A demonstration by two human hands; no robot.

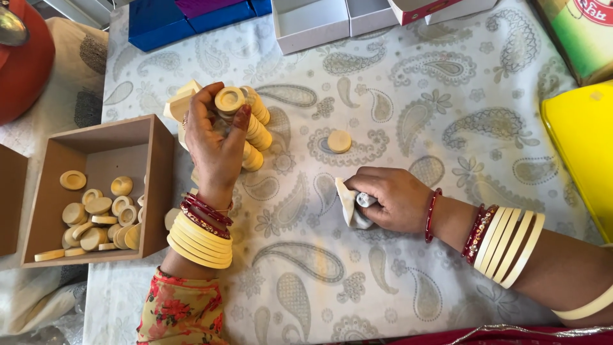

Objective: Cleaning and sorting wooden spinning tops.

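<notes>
The desk (pixel 447 268), covered by a pale paisley cloth, filled most of the frame and carried all the items. At the left edge of the frame stood an open wooden box (pixel 159 185), tipped so its opening faced the camera; it held a loose heap of cream discs (pixel 96 220). This position kept the stock within reach of the left hand. Along the top edge lay blue boxes (pixel 159 22) and white trays (pixel 313 22), well apart from both hands. A yellow container (pixel 584 147) sat at the right edge, and a red rounded vessel (pixel 25 61) occupied the upper left corner.

The left hand (pixel 214 144), in the upper left centre of the frame, was closed around a stacked column of discs (pixel 255 131). The fingers wrapped the column from the side, which appeared to keep the discs aligned edge to edge. The top disc (pixel 229 99) showed a recessed ring. Pale blocks (pixel 179 102) lay just behind this hand.

The right hand (pixel 399 198), in the centre of the frame, was closed on a crumpled whitish cloth (pixel 353 204) and pressed it against the desk. The grip was narrow, with the fingers curled over the cloth.

A single disc (pixel 339 141) lay flat on the desk between the two hands, above the right hand and to the right of the held column. It touched neither hand.
</notes>
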